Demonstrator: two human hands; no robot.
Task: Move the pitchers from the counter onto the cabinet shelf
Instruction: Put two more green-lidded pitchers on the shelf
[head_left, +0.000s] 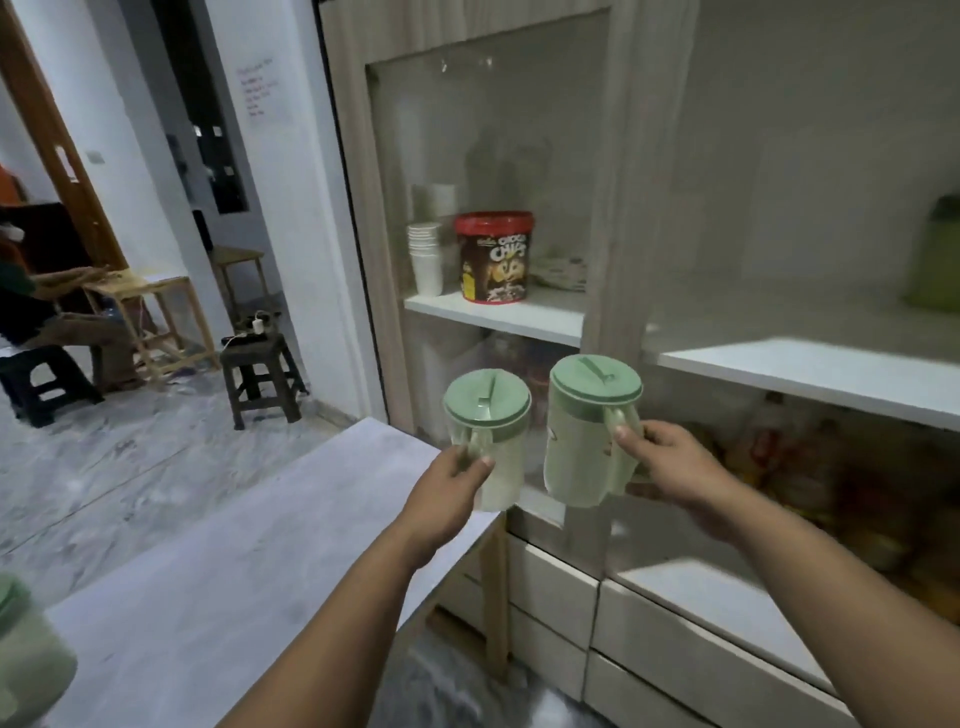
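Note:
I hold two pale green lidded pitchers in the air in front of the cabinet. My left hand (449, 486) grips the handle of the left pitcher (491, 415), which hangs over the far corner of the grey counter (234, 571). My right hand (670, 465) grips the handle of the right pitcher (582, 441), slightly higher and tilted. The open white cabinet shelf (831, 374) lies up and to the right of it. A third green pitcher (26, 654) stands on the counter at the lower left edge. Another green shape (935, 260) sits blurred on the shelf's far right.
Behind a glass door, the left shelf (498, 317) carries stacked white cups (426, 257), a red-lidded cereal tub (494, 257) and plates. White drawers (550, 587) run below. Food packets fill the lower right compartment. Dark stools (260, 374), wooden tables and a seated person are at left.

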